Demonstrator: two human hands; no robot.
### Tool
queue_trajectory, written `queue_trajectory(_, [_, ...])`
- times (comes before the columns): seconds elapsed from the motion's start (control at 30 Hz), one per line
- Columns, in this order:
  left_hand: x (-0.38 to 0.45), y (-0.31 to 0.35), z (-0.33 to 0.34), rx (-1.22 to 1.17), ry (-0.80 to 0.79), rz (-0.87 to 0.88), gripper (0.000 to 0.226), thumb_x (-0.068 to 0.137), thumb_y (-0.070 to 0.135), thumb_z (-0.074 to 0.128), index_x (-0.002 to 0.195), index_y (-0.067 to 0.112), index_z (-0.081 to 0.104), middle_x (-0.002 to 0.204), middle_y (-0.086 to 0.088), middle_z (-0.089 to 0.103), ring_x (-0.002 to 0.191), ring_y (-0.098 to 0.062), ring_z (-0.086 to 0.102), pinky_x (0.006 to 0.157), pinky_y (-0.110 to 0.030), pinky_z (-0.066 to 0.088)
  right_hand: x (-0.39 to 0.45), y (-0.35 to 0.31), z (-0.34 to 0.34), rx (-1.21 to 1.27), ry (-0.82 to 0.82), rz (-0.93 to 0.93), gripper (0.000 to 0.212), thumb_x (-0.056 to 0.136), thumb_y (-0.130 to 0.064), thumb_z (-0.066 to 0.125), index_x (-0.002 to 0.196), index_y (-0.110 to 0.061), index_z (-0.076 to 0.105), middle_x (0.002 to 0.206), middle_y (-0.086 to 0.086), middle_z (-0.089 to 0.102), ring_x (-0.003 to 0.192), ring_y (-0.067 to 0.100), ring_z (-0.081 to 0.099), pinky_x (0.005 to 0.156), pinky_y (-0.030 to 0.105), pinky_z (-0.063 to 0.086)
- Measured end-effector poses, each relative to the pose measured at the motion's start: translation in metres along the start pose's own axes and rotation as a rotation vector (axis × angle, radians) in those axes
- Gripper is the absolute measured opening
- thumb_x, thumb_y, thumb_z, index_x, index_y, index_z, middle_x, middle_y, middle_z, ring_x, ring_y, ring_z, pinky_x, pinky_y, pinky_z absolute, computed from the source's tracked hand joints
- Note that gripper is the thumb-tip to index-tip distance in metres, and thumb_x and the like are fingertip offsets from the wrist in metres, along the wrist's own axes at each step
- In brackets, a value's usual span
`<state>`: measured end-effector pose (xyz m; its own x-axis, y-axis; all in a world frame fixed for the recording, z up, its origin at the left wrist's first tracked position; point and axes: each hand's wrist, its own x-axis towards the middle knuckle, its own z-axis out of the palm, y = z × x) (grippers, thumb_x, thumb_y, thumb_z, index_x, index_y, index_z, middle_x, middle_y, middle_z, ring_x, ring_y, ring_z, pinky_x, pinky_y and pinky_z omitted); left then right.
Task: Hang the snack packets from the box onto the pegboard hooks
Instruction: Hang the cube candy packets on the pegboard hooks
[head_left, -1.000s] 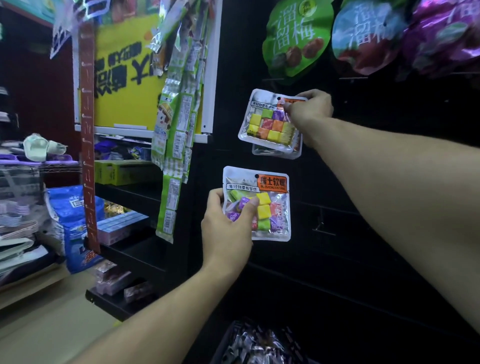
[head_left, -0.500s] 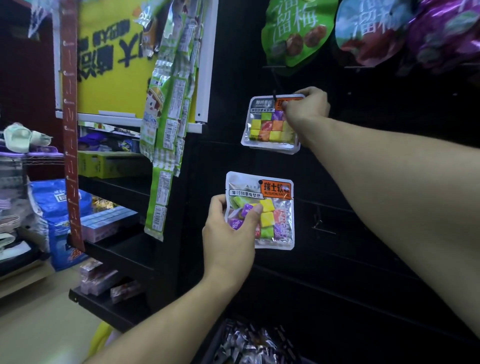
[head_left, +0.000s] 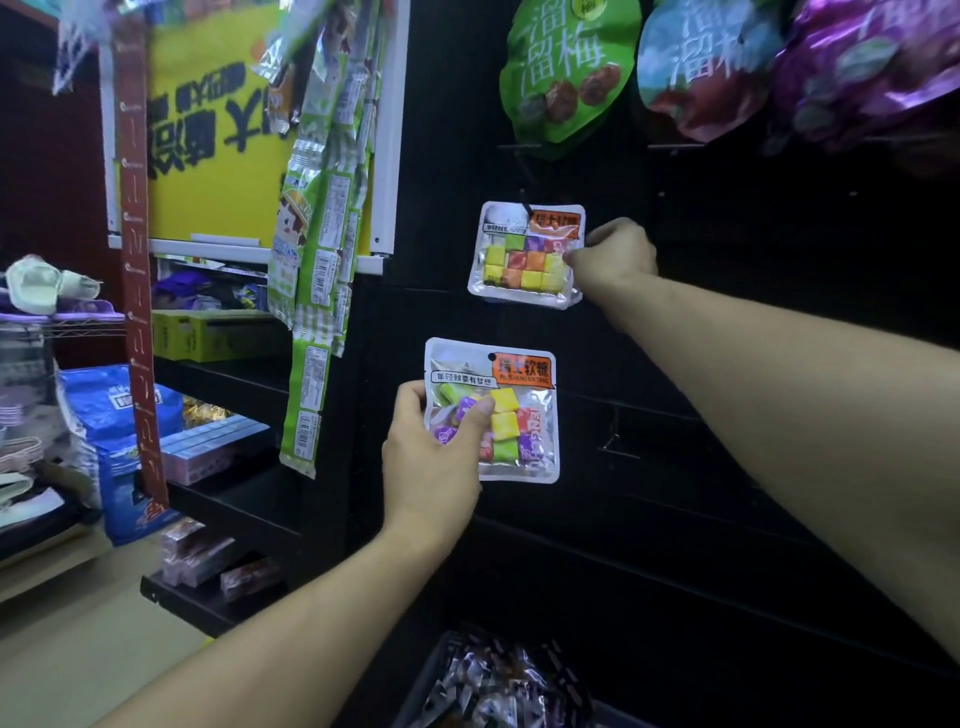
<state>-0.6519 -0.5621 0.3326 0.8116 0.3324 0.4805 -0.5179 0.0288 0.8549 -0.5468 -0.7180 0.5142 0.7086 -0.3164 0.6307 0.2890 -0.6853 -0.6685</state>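
Head view. Box (head_left: 498, 686) of packets at bottom edge — cut off by the frame, contents blurred, no print legible. Black pegboard (head_left: 727, 364) very dark; holes could not be made out.

Upper candy packet (head_left: 525, 254) hung on a thin black hook (head_left: 525, 201) passing through its top; a second packet's edge showed just behind its lower rim. Right hand (head_left: 615, 254) pinched that packet's right edge, fingers curled, fingertips partly hidden behind the film.

Left hand (head_left: 431, 457) held the lower candy packet (head_left: 493, 410) in front of the board, thumb across its front over the coloured cubes. Orange label read roughly "瑞士软糖"; the smaller line under it was too fine to read.

Above, green bag (head_left: 566, 67) marked "溜溜梅"; neighbouring bags cropped at top. Yellow sign (head_left: 208, 135) at left — lettering mirrored.
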Motion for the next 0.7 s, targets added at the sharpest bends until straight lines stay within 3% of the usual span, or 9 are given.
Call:
queue_trajectory(0.07, [-0.005,0.000,0.006,0.019,-0.024,-0.008,0.019,0.099,0.031,0.074,0.101,0.029,0.055,0.088,0.014,0.078,0.076,-0.003,0.078,0.065,-0.036,0.063,-0.008,0.006,-0.010,-0.088,-0.138,-0.122,0.012,0.097,-0.033,0.071,0.093,-0.023,0.066,0.105,0.003,0.074,0.091,0.023,0.073,0.082,0.041,0.062])
queue_trajectory(0.17, [-0.014,0.006,0.020,-0.011,-0.033,-0.035,0.019,0.100,0.031,0.072,0.102,0.027,0.054,0.091,0.009,0.077,0.072,-0.004,0.078,0.052,-0.030,0.060,-0.025,0.001,-0.031,-0.028,-0.478,-0.222,0.026,0.103,-0.044,0.062,0.098,-0.019,0.067,0.097,0.006,0.076,0.076,0.019,0.074,0.064,0.032,0.057])
queue_trajectory(0.3, [-0.016,0.018,0.034,-0.034,-0.024,-0.046,0.022,0.100,0.030,0.073,0.106,0.020,0.054,0.090,0.010,0.072,0.063,0.003,0.073,0.043,-0.023,0.055,-0.039,-0.001,-0.053,-0.111,-0.764,-0.142,0.046,0.101,-0.059,0.054,0.110,-0.017,0.071,0.100,0.005,0.078,0.085,0.020,0.076,0.074,0.036,0.061])
queue_trajectory(0.37, [-0.014,0.025,0.037,-0.047,-0.016,-0.043,0.025,0.100,0.031,0.073,0.111,0.018,0.054,0.093,0.010,0.071,0.063,0.005,0.072,0.043,-0.021,0.054,-0.037,0.002,-0.063,-0.108,-0.850,-0.082,0.044,0.099,-0.055,0.060,0.114,-0.015,0.071,0.103,0.006,0.080,0.090,0.021,0.076,0.081,0.038,0.062])
queue_trajectory(0.47, [-0.007,0.038,0.039,-0.060,0.002,-0.022,0.030,0.100,0.034,0.072,0.116,0.018,0.054,0.098,0.010,0.070,0.067,0.001,0.073,0.044,-0.020,0.053,-0.034,0.008,-0.074,-0.014,-0.975,-0.068,0.022,0.100,-0.033,0.069,0.110,-0.013,0.068,0.109,0.011,0.080,0.093,0.024,0.074,0.081,0.034,0.061])
queue_trajectory(0.53, [0.000,0.045,0.038,-0.049,0.005,0.004,0.032,0.099,0.036,0.073,0.119,0.020,0.052,0.102,0.010,0.070,0.076,-0.003,0.074,0.046,-0.020,0.055,-0.033,0.009,-0.074,0.079,-0.912,-0.093,0.017,0.098,-0.022,0.072,0.111,-0.012,0.068,0.108,0.013,0.080,0.088,0.022,0.074,0.075,0.030,0.062])
queue_trajectory(0.6, [0.010,0.049,0.037,-0.025,0.020,0.038,0.040,0.097,0.039,0.075,0.122,0.026,0.047,0.108,0.008,0.071,0.086,-0.009,0.075,0.055,-0.027,0.062,-0.033,0.006,-0.066,0.168,-0.742,-0.120,0.019,0.097,-0.018,0.074,0.112,-0.008,0.069,0.098,0.011,0.081,0.078,0.017,0.076,0.065,0.028,0.062])
queue_trajectory(0.7, [0.025,0.049,0.034,0.180,0.026,0.197,0.063,0.093,0.043,0.078,0.142,0.040,0.038,0.127,0.010,0.065,0.105,-0.015,0.069,0.087,-0.040,0.061,-0.027,-0.003,-0.051,0.266,-0.462,-0.106,0.012,0.095,-0.015,0.076,0.104,-0.010,0.071,0.098,0.012,0.079,0.074,0.017,0.077,0.065,0.038,0.066])
